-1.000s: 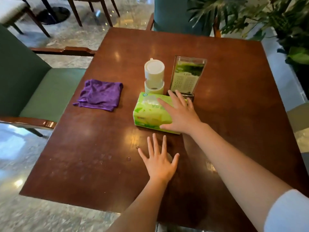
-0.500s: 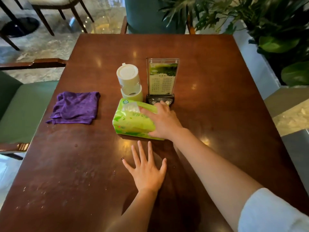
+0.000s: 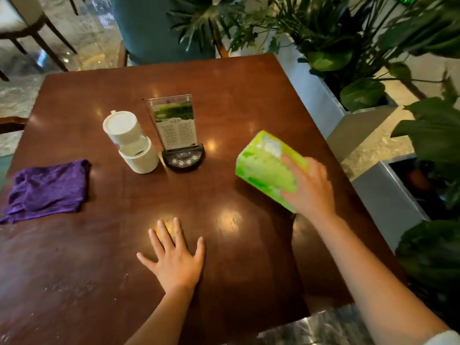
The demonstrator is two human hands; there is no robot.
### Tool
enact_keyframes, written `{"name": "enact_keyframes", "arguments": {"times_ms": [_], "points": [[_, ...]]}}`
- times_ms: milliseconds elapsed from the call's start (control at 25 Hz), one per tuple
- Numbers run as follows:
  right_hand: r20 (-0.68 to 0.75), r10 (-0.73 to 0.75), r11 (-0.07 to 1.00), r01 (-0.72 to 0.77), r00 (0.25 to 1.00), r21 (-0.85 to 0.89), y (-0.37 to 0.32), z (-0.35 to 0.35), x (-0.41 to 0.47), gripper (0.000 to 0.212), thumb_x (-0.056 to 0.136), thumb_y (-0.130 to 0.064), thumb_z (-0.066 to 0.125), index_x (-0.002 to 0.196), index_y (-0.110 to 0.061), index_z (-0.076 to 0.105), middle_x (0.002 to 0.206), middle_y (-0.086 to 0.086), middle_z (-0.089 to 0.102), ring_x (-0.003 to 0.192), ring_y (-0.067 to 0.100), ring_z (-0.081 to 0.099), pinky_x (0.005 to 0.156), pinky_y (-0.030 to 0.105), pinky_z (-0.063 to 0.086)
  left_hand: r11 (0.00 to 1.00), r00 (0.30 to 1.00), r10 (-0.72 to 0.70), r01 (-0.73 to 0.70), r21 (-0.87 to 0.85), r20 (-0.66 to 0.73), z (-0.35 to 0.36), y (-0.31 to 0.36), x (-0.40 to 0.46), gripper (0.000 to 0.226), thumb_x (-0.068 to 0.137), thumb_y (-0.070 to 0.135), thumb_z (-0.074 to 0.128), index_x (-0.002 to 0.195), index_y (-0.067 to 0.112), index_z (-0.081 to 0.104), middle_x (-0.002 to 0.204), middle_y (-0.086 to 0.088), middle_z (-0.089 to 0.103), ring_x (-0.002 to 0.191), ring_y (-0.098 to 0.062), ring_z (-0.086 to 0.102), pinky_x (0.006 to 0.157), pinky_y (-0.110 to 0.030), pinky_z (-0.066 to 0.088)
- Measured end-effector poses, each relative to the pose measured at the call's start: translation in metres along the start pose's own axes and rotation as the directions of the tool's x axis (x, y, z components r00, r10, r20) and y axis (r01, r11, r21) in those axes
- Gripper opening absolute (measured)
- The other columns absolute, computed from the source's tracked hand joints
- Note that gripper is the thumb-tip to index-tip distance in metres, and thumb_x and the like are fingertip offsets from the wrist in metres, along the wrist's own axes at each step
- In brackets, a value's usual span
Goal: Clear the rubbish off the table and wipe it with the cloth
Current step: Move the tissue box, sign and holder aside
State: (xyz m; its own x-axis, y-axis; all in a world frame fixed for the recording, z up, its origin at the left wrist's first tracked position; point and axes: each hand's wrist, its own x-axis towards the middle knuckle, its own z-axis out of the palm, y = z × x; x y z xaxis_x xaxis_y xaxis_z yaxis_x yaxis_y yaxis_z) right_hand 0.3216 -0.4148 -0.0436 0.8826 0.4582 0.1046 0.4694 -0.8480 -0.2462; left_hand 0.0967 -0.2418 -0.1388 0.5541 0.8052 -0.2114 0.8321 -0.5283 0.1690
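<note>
My right hand (image 3: 310,186) grips a green tissue pack (image 3: 263,166), blurred and tilted, over the right side of the dark wooden table (image 3: 231,100). My left hand (image 3: 175,258) lies flat on the table near the front, fingers spread, holding nothing. A crumpled purple cloth (image 3: 47,188) rests at the table's left edge. Crumbs and small specks (image 3: 72,286) dot the front left of the tabletop.
A white lidded container (image 3: 132,141) and a clear menu stand on a black base (image 3: 178,131) stand mid-table. White planters with leafy plants (image 3: 361,93) line the right side. A teal chair (image 3: 154,26) is behind the table.
My right hand has lifted the tissue pack from the table's middle and carried it to the right. The view has swung to the right. My left hand stays flat.
</note>
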Motion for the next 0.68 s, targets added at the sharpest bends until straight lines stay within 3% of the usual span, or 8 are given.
{"name": "enact_keyframes", "arguments": {"times_ms": [120, 320, 400, 480, 600, 680], "points": [[0.006, 0.16, 0.986, -0.16, 0.987, -0.035, 0.036, -0.01, 0.009, 0.08, 0.07, -0.033, 0.075, 0.139, -0.038, 0.033, 0.13, 0.012, 0.035, 0.119, 0.036, 0.031, 0.087, 0.052, 0.044, 1.0, 1.0, 0.0, 0.0, -0.012, -0.002, -0.001, 0.001, -0.001, 0.074, 0.085, 0.067, 0.021, 0.146, 0.034, -0.006, 0.158, -0.001, -0.01, 0.143, -0.023, -0.016, 0.108, -0.063, -0.005], [0.022, 0.22, 0.973, -0.218, 0.975, -0.068, 0.054, 0.003, 0.007, 0.078, 0.076, -0.034, 0.073, 0.141, -0.033, 0.03, 0.136, 0.014, 0.031, 0.125, 0.035, 0.028, 0.089, 0.052, 0.045, 1.0, 1.0, -0.005, 0.005, 0.002, -0.016, 0.001, 0.002, -0.001, 0.074, 0.085, 0.067, 0.021, 0.146, 0.035, -0.006, 0.158, -0.002, -0.008, 0.143, -0.023, -0.015, 0.109, -0.064, -0.003], [-0.007, 0.239, 0.96, -0.238, 0.971, -0.149, 0.059, 0.005, 0.006, 0.085, 0.079, -0.033, 0.071, 0.145, -0.034, 0.018, 0.148, 0.018, 0.02, 0.135, 0.038, 0.017, 0.099, 0.061, 0.036, 1.0, 1.0, -0.011, 0.011, 0.007, -0.022, 0.003, 0.001, -0.001, 0.074, 0.084, 0.068, 0.02, 0.146, 0.036, -0.006, 0.158, -0.001, -0.009, 0.143, -0.022, -0.014, 0.109, -0.064, -0.002], [-0.028, 0.194, 0.948, -0.195, 0.981, -0.251, 0.06, 0.01, 0.004, 0.097, 0.079, -0.03, 0.071, 0.146, -0.038, 0.001, 0.155, 0.016, 0.001, 0.141, 0.04, 0.001, 0.101, 0.069, 0.022, 1.0, 1.0, -0.012, 0.012, 0.008, -0.024, 0.003, 0.002, -0.001, 0.074, 0.084, 0.068, 0.021, 0.146, 0.036, -0.006, 0.158, -0.001, -0.008, 0.143, -0.022, -0.014, 0.109, -0.063, -0.002], [0.057, 0.112, 0.93, -0.084, 0.992, -0.359, 0.059, 0.023, 0.0, 0.099, 0.083, -0.031, 0.067, 0.143, -0.044, -0.011, 0.156, 0.009, -0.012, 0.141, 0.04, -0.007, 0.099, 0.072, 0.02, 1.0, 1.0, -0.012, 0.012, 0.013, -0.023, 0.003, 0.004, -0.001, 0.074, 0.084, 0.068, 0.02, 0.145, 0.036, -0.007, 0.158, -0.001, -0.008, 0.143, -0.022, -0.015, 0.109, -0.063, -0.002], [0.07, 0.122, 0.917, -0.086, 0.99, -0.39, 0.061, 0.029, 0.002, 0.098, 0.086, -0.024, 0.064, 0.141, -0.046, -0.014, 0.156, 0.008, -0.013, 0.14, 0.041, -0.009, 0.099, 0.073, 0.021, 1.0, 1.0, -0.007, 0.007, 0.017, -0.027, 0.002, 0.003, 0.0, 0.074, 0.084, 0.068, 0.019, 0.145, 0.036, -0.008, 0.158, -0.002, -0.009, 0.143, -0.022, -0.015, 0.109, -0.063, -0.003]]}}
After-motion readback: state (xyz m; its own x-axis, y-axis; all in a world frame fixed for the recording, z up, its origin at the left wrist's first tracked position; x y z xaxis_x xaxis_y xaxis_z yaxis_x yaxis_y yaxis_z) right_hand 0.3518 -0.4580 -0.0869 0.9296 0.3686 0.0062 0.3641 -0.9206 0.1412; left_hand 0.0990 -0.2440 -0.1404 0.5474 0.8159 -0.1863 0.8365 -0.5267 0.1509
